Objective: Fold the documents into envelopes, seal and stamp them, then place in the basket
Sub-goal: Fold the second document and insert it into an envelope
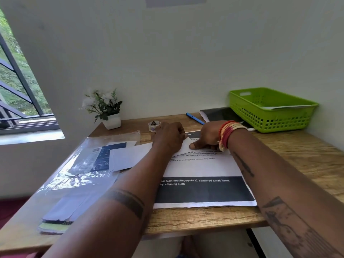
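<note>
A printed document (202, 168) with a black band across its near part lies flat on the wooden table (297, 155). A white envelope (128, 157) lies over its left edge. My left hand (168, 136) rests knuckles-up on the envelope's far right corner, its fingers curled over the edge. My right hand (206, 136), with red and yellow bangles on the wrist, presses its thumb onto the paper just beside the left hand. A small roll of stickers (154, 125) stands just behind my left hand. The green basket (270, 116) sits at the back right with a sheet of paper inside.
A clear plastic pack of envelopes (83, 174) lies at the table's left, reaching over the front edge. A blue pen (195, 118) and a black notebook (221, 114) lie left of the basket. A potted plant (106, 110) stands at the back left by the wall.
</note>
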Motion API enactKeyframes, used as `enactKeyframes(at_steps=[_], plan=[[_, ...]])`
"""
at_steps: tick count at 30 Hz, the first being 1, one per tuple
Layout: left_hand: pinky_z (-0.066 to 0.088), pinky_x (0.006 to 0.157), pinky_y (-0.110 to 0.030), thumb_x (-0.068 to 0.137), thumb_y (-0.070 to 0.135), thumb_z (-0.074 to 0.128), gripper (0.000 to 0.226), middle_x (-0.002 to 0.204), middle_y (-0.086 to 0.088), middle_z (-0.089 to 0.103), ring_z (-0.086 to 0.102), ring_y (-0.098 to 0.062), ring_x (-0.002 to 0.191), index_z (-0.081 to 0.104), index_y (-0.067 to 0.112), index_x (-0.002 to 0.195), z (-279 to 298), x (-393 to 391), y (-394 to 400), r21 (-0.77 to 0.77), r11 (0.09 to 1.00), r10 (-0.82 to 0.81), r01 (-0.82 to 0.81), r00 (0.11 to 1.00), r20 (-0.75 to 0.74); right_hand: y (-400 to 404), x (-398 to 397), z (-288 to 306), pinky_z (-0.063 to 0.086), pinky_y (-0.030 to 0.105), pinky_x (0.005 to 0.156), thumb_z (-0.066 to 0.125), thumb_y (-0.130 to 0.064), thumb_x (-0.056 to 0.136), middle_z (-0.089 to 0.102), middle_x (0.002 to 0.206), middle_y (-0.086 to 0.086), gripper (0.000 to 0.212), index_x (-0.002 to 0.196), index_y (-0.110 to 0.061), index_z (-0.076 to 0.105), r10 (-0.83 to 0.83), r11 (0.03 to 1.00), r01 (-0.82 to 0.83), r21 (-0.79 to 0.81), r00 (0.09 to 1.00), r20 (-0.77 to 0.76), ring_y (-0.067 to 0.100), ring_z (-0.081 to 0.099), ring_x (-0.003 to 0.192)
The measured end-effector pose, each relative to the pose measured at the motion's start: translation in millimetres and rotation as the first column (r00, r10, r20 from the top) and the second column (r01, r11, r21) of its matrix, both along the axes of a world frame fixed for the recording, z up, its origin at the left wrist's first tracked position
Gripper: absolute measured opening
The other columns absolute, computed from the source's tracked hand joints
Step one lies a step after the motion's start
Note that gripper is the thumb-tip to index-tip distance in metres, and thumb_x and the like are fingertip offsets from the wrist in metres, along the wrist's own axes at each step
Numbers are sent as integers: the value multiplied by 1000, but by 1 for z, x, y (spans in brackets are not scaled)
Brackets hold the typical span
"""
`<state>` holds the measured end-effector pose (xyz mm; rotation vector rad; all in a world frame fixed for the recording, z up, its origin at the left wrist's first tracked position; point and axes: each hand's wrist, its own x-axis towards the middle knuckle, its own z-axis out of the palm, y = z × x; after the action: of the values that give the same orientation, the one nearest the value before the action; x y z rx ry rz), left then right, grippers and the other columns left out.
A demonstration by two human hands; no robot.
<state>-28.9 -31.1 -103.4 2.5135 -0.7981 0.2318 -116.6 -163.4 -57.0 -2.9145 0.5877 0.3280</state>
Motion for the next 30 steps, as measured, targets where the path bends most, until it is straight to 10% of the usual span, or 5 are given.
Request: enactKeyframes(at_steps=[15,24,30], plan=[[42,95,-42,91,43,68,13,113,0,63,57,-23,113,64,30,92,-7,3,-1,-62,998,-9,14,996,88,-1,-13,-1,48,30,68,70,-60,84,67,85,7,64,112,-3,70,-16,986,3,169,997,78,18,57,68],[36,81,-36,94,32,64,8,94,6,70,60,-21,93,59,26,91,5,-7,-1,-250,959,-88,137,977,196,1,-18,-4,45,26,59,69,-52,89,70,75,9,49,100,-5,76,-138,943,24,332,936,324,13,53,52],[35,97,-42,92,32,65,20,122,1,55,46,-27,117,61,30,112,13,-29,4,-328,944,62,43,951,303,5,-23,-5,43,26,56,78,-36,85,60,60,-3,31,72,-10,69,-174,875,-112,471,835,521,13,54,55]])
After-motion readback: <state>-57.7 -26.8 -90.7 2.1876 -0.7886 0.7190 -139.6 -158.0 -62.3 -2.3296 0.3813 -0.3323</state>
